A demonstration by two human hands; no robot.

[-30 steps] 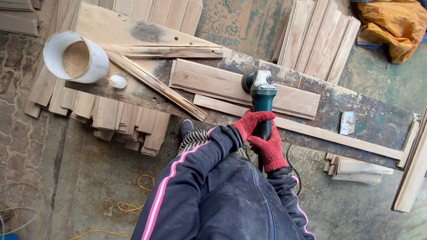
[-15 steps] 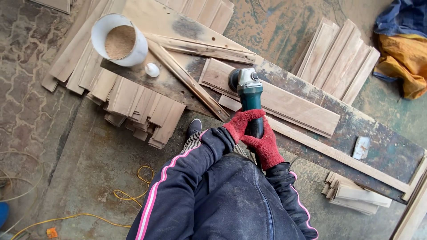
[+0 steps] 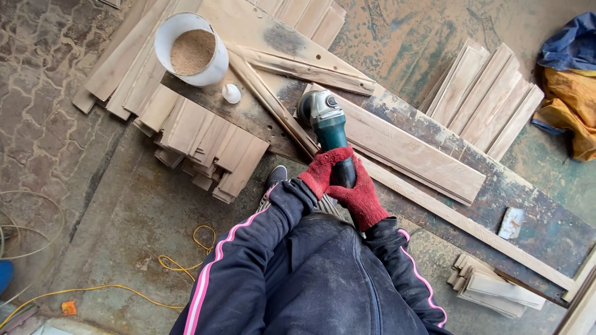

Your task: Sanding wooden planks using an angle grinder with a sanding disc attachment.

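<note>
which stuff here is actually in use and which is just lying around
In use: angle grinder, held by left hand and right hand; wooden board under its disc.

Lying about: white bucket of sawdust, small white cap, stacked planks, yellow cable.

A rough woodworking workshop is shown; a stained, paint-worn table (image 3: 546,223) is laid with a sanded board (image 3: 410,149) and thin wooden strips (image 3: 273,105); cut boards are stacked on the floor (image 3: 205,146) and further planks are laid out beyond the table (image 3: 484,99); a white bucket of sawdust (image 3: 191,49) is set at the table's end; a green angle grinder (image 3: 326,124) is held against the board; a yellow cable (image 3: 180,267) is trailed over the stained concrete floor (image 3: 112,211).
</note>
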